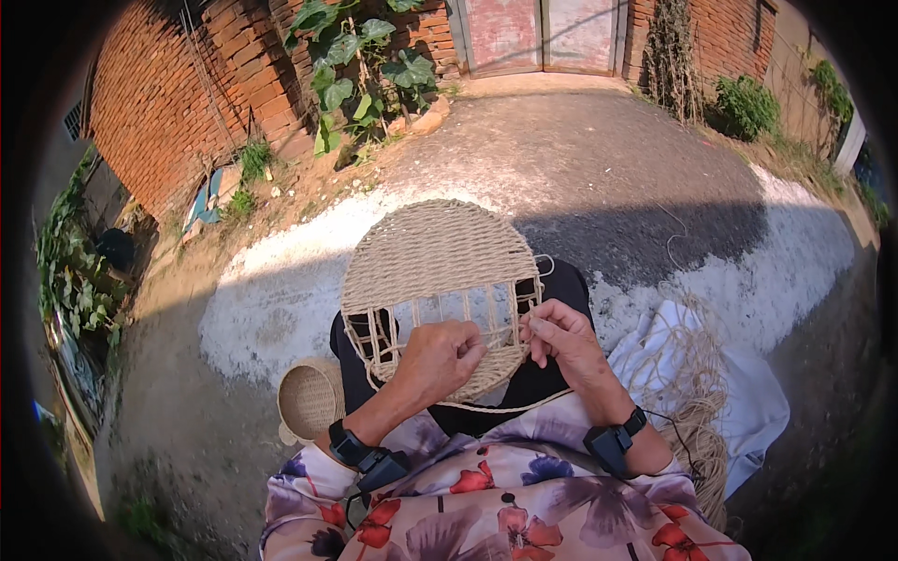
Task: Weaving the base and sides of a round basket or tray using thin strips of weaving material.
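A rounded woven panel point(435, 257) of tan cord rests on my lap. Its far part is densely woven, and a band of bare upright strands crosses it nearer to me, with another woven part at the near edge. My left hand point(438, 360) is closed over the near part, beside the bare strands; its fingertips are hidden. At the panel's right edge my right hand point(566, 344) is closed in a pinch, and what it holds is too small to make out. A loose cord point(514, 409) curves below both hands, and a small loop point(545, 266) sticks out at the right rim.
A small round woven basket point(309, 400) stands on the ground by my left leg. To my right, a tangled heap of tan cord point(687, 374) lies on a white sheet point(758, 407). Farther off are leafy plants point(341, 70), a brick wall point(168, 103) and a double door point(543, 35).
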`<state>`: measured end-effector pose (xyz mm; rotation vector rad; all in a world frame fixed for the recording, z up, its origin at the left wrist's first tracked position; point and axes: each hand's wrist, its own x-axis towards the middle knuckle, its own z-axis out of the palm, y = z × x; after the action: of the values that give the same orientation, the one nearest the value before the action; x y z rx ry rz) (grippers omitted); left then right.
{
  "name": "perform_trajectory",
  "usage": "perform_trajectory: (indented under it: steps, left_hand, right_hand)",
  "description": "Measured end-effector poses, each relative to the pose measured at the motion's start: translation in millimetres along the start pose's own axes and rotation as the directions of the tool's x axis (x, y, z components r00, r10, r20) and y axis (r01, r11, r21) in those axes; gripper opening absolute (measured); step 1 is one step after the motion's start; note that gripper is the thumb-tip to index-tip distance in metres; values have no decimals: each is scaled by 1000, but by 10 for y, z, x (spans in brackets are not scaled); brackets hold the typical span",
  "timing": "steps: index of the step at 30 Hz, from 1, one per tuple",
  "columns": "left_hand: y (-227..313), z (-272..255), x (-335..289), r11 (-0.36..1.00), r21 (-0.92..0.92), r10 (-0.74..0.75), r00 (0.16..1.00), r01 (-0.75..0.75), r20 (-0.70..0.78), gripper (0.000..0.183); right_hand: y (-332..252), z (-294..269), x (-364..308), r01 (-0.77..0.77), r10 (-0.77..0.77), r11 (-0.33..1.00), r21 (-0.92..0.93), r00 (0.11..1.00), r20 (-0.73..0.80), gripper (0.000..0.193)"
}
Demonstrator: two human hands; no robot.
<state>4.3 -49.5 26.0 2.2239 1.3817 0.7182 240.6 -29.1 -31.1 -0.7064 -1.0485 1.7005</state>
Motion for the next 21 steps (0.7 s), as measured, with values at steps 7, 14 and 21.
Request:
perform_trajectory:
  steps: [7,14,21]
  left_hand:
    - [60,-14,-60,979,200,50,997,-36,-62,11]
    - [71,164,2,968,219,140,989,-125,-54,11]
    - [20,117,-43,961,-228,-181,980,158,-84,9]
  right_hand:
    - [16,-52,-2,5,-1,993,116,999,-34,18]
    - [-32,67,138,106,-82,963,-250,991,105,13]
    - [-265,249,-44,2,-35,852,-523,998,-52,11]
